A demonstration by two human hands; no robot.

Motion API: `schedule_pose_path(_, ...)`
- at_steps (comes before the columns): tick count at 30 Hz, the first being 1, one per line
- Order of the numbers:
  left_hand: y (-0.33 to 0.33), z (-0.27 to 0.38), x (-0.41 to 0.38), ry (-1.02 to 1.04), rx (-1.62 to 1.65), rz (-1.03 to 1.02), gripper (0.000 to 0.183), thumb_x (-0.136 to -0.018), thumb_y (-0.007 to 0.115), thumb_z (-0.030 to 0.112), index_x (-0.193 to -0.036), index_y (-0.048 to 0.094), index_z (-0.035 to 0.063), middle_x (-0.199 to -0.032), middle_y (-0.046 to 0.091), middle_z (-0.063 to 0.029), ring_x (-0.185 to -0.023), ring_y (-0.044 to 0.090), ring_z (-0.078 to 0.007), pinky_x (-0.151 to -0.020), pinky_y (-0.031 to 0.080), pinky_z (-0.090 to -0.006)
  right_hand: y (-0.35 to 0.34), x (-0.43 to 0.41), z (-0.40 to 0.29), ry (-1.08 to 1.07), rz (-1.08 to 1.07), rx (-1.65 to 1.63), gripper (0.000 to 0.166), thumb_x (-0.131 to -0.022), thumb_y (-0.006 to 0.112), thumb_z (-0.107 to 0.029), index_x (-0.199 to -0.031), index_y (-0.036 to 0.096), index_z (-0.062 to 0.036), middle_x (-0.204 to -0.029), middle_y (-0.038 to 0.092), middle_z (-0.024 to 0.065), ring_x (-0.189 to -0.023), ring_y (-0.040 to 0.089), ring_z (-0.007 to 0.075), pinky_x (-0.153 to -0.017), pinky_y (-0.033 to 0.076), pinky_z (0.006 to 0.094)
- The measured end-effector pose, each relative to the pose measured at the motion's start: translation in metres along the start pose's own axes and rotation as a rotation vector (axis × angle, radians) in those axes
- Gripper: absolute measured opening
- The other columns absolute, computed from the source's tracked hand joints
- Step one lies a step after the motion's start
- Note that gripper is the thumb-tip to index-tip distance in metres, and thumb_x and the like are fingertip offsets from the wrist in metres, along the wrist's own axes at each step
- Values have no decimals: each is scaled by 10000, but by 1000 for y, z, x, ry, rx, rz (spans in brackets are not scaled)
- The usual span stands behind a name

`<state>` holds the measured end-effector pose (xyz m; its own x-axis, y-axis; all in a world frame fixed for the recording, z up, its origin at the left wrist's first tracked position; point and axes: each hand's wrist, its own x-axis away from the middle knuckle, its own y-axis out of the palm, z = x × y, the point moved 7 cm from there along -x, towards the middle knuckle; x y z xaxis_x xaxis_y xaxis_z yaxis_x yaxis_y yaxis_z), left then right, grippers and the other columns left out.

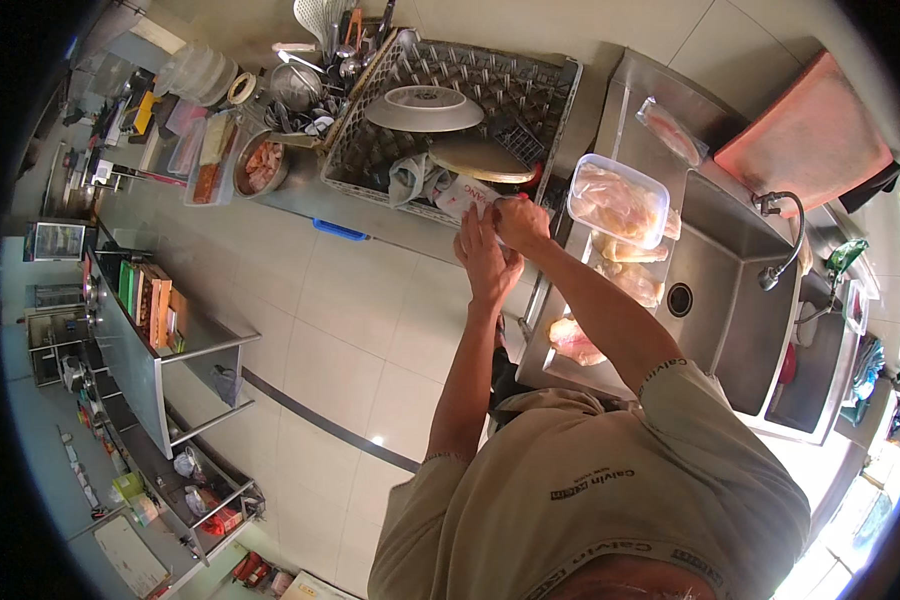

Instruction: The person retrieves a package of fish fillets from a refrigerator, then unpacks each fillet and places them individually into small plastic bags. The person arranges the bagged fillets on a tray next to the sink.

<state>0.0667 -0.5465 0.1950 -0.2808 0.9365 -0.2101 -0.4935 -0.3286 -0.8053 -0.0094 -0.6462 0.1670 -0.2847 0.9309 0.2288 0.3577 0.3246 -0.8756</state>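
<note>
My left hand (489, 259) is at the front edge of a grey plastic crate (337, 169), its fingers against a white packet (465, 193) with red writing. My right hand (523, 223) is closed around the right end of the same packet. A small red piece shows above the right knuckles; what it belongs to is hidden. Beside the packet, inside the crate, lies a crumpled grey cloth (412, 180). A round tray or lid (480, 159) leans behind it. Farther back rests an upturned white dish (424, 112).
To the right, a plastic container (664, 196) of raw chicken stands by chicken pieces (630, 283) on the steel sink's (709, 330) drainboard. A reddish cutting board (806, 139) leans behind the curved tap (801, 225). Left of the crate is a metal bowl (282, 176) with raw meat.
</note>
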Motion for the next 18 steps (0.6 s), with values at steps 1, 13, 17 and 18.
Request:
schedule_pose_path(1,0,0,-3,8,-15,-30,941,-772,815,251,-1573,346,97,-1600,391,-180,-1489,364,-391,-1171,280,-636,-2,2,-2,-47,28,-65,262,-904,664,-351,-1017,788,-150,-1004,760,200,-941,754,384,-787,607,491)
schedule_pose_path(13,21,-24,-18,-49,-37,-49,987,-845,716,530,-1608,302,61,-1669,324,-183,-1592,193,-358,-1187,134,-743,-162,98,12,-74,259,-1325,118,-956,767,-148,-1039,736,-71,-778,609,-64,-672,498,27,-602,420,229)
schedule_pose_path(17,-38,20,-12,14,409,48,772,-942,682,476,-1542,458,45,-1589,447,-196,-1524,345,-359,-1221,274,-564,-194,149,52,12,321,-1264,124,-963,777,-159,-1032,731,-67,-745,584,-67,-663,481,15,-593,402,225)
schedule_pose_path(18,-47,37,-10,-111,762,-112,708,-967,713,396,-1528,473,36,-1531,508,-157,-1449,458,-315,-1189,359,-462,-192,161,67,2,339,-1172,230,-965,770,-246,-1056,752,-36,-797,628,-38,-711,530,54,-637,429,246)
